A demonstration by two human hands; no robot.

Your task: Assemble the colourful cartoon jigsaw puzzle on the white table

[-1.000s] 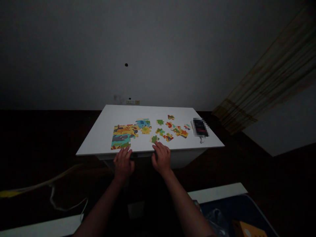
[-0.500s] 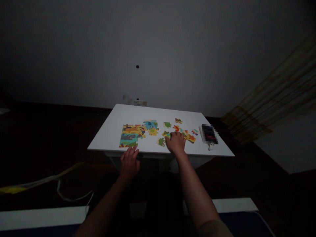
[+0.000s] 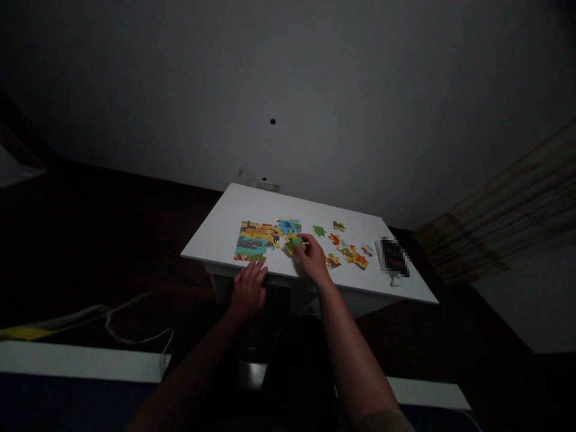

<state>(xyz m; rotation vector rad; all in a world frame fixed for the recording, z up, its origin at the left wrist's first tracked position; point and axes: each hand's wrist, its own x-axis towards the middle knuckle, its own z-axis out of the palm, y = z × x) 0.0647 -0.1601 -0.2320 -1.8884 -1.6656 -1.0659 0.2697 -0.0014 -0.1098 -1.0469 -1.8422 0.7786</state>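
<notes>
1. Here we are at a white table top (image 3: 252,207), with a jigsaw laid out in bright, cartoon-like colours, and the bulk of it is already together! A solid block of interlocked pieces (image 3: 254,242) sits left of centre, showing teal, yellow and grey shapes.
2. Attached along that block's upper right is a smaller blue section (image 3: 288,226), though its join is hard to make out in this dim light.
3. The right hand (image 3: 312,261) is in the action, fingertips pinching a green-and-yellow jigsaw piece (image 3: 293,244) firmly just off the block's right side, right beside the blue section. That piece is held close but doesn't look seated yet.
4. The left hand (image 3: 248,292) stays out of it, relaxed and open at the table's front edge, gripping nothing.
5. Still to place: a green loose piece (image 3: 318,230), a small red-and-yellow piece (image 3: 339,226), a lone piece (image 3: 332,261) near the right hand, and an orange-and-yellow cluster (image 3: 351,255) further right. Several pieces remain apart from the block, but the exact count is hard to call.
6. Any writing? Nothing readable! The dark object (image 3: 395,258) at the right end of the table is pixelated, so no label can be made out there, and no brand shows on the pieces.
7. Behind the table, a wall plate (image 3: 268,186) sits low on the wall, with a striped curtain (image 3: 468,240) off to the right.
</notes>
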